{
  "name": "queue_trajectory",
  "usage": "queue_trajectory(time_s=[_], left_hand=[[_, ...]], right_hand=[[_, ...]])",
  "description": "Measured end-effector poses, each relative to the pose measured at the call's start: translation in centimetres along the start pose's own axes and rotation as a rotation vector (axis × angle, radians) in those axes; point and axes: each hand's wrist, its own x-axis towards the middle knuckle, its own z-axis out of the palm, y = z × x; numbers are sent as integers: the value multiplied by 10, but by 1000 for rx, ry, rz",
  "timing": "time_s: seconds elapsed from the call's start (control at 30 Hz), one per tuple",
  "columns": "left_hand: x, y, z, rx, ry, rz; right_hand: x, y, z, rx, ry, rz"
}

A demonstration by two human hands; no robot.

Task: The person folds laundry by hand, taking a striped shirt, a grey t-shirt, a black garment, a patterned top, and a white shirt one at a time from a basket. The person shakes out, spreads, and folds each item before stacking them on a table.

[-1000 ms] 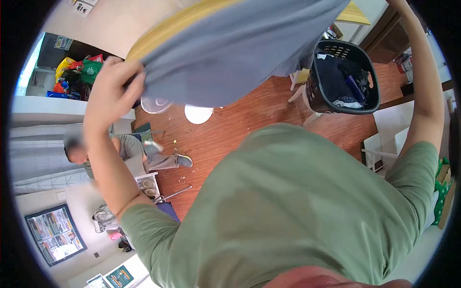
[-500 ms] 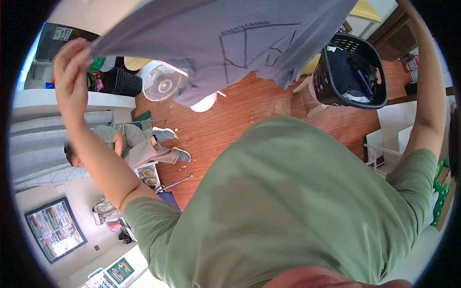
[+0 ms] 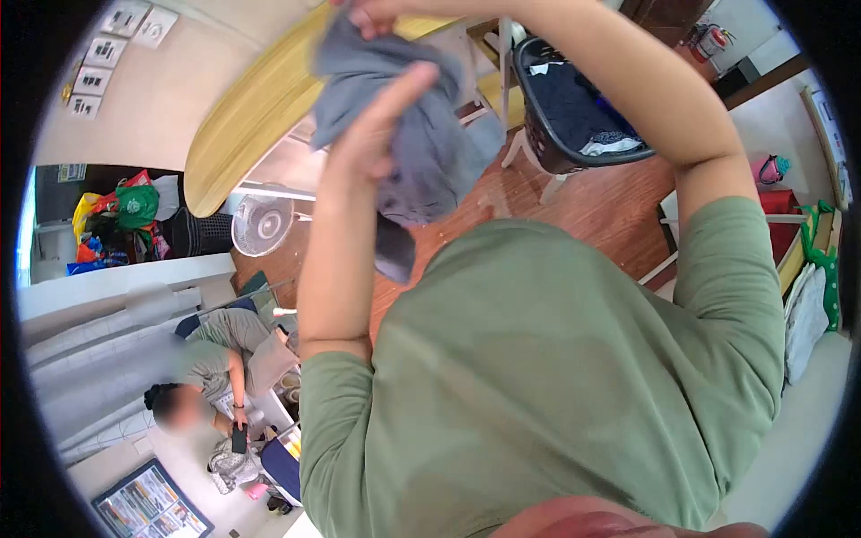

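Fingers of right hand (image 3: 378, 13): grey cloth (image 3: 432, 152) is pinched, newly bunched, so more compact (left hand (image 3: 363, 142) grip cannot be told).

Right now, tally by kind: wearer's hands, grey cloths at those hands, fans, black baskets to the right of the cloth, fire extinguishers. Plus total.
Wearer's hands: 2 (left hand, right hand)
Grey cloth: 1
Fan: 1
Black basket, right of the cloth: 1
Fire extinguisher: 1
Total: 6
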Motion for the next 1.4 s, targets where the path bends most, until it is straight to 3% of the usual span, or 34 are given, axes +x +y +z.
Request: queue_trajectory(time_s=[0.07, 0.1, 0.13, 0.17, 0.2, 0.27, 0.3, 0.4, 0.47, 0.5, 0.53, 0.6, 0.67, 0.73, 0.77, 0.83, 0.9, 1.0, 1.13, 1.27, 1.33, 1.4], left_hand=[[3, 1, 32, -6, -11, -75], [9, 2, 31, -98, 41, -116], [15, 1, 27, -192, 100, -157], [25, -5, 12, -220, 100, -52], [25, 5, 9, -104, 155, -135], [35, 14, -4, -5, 180, -194], [36, 19, 0, -105, 142, -177], [36, 45, 7, -370, 57, -79], [42, 54, -2, -477, 4, -13], [43, 61, -5, -489, 37, 39], [44, 64, -10, -500, -5, 52], [50, 70, -21, -527, -100, 92], [66, 68, -24, -549, -190, 92], [83, 66, -12, -558, -302, 85], [75, 85, 45, -476, -88, 113], [86, 92, 62, -445, -175, 124], [93, 101, 74, -439, -311, 146], [100, 131, 72, -368, -233, 293], [81, 165, 69, -339, -251, 436], [79, 174, 71, -363, -372, 407], [77, 176, 77, -372, -382, 448], [68, 171, 79, -450, -388, 510]], right_hand=[[-42, 26, -18, -439, 175, 63], [-66, 66, -43, -619, 257, 123], [-112, 154, -68, -639, 469, 259], [-154, 177, -73, -834, 596, 363], [-204, 228, -85, -861, 506, 725], [-276, 285, -74, -945, 297, 1167], [-295, 294, -62, -917, 275, 1306], [-328, 325, -54, -1006, 59, 1385], [-336, 350, -63, -1069, -28, 1391], [-330, 341, -67, -1003, 32, 1372], [-334, 353, -73, -901, 296, 1219], [-333, 348, -87, -644, 717, 645], [-278, 258, -84, -68, 828, 382], [-229, 190, -74, 104, 804, 298], [-205, 164, -67, 139, 796, 253], [-172, 134, -51, 165, 707, 172], [-157, 117, -33, 75, 498, 222], [-172, 90, -8, -190, 240, 362], [-226, 126, -11, -176, 221, 464], [-248, 140, -26, -212, 187, 666], [-255, 161, -40, -440, 213, 495], [-237, 173, -61, -434, 356, 348]])
